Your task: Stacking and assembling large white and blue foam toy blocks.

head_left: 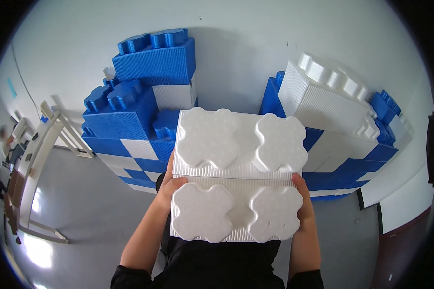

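Two white foam building blocks, a far one (246, 166) and a near one (241, 226), are held side by side in front of my body. Each has two large cross-shaped studs on top, and a thin seam runs between the blocks. My left hand (171, 187) grips their left side, its thumb by the seam. On the opposite side my right hand (304, 197) presses, thumb also at the seam. Most fingers of both hands are hidden behind the blocks.
Ahead, against a pale wall, stand stacked blue and white blocks, a left stack (154, 65) and a right stack (323, 103). A white-framed table (38, 149) stands at far left, with a blurred person (5, 139) beyond. A dark red panel (402, 250) is at lower right.
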A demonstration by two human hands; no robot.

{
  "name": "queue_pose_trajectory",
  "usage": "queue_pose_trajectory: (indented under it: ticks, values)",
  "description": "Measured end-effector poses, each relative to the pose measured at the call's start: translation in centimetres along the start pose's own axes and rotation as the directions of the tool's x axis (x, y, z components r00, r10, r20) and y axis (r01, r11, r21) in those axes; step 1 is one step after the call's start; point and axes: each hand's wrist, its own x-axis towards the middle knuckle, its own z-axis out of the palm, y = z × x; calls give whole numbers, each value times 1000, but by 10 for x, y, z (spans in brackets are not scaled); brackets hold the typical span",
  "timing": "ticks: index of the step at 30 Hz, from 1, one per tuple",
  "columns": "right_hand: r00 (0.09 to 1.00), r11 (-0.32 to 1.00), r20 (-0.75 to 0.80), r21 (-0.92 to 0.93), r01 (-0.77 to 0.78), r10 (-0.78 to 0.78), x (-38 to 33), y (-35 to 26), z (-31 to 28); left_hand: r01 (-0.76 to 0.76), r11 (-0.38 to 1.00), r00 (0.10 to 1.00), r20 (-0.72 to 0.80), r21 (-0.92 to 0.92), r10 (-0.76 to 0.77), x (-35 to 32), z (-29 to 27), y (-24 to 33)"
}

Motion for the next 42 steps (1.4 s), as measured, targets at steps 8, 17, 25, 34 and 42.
queue_pose_trajectory:
  ticks: [8, 17, 25, 34, 42]
  values:
    - [991, 984, 83, -139, 112, -101, 18, 17, -37, -55, 996, 998, -29, 67, 57, 9, -17, -7]
    - [994, 995, -46, 20, 99, -98, 8, 12, -8, -16, 996, 999, -32, 89, 19, 13, -16, -9]
    - [996, 999, 80, 38, 30, -33, 15, 12, -14, -10, 996, 1000, 10, 91, 9, 22, -26, -16]
    - [988, 988, 31, -34, 153, -152, 28, 28, -39, -265, 902, 955, -35, 342, 294, 25, -13, -5]
    - [969, 948, 42, -201, 246, -243, 40, 30, -65, -32, 999, 985, -166, 31, 37, 10, -3, -2]
